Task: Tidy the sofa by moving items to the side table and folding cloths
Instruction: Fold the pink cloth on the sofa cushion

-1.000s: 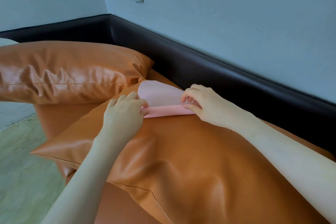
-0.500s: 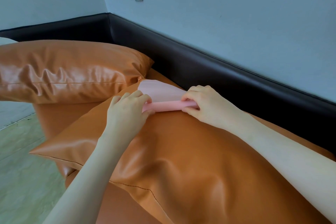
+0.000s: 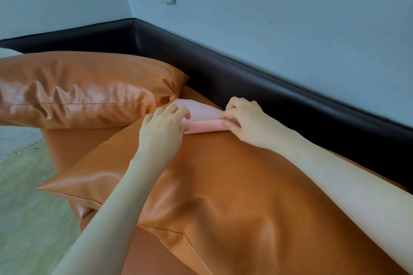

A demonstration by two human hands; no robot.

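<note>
Fingers (both hands) curled over pink cloth

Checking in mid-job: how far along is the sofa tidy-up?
Done: the near edge of the pink cloth looks rolled or folded over on the front cushion. In hand: the left hand and right hand each pinch one end of that fold. Left: the far part of the cloth is unfolded. No side table or other items are in view, so that part cannot be judged.
</note>
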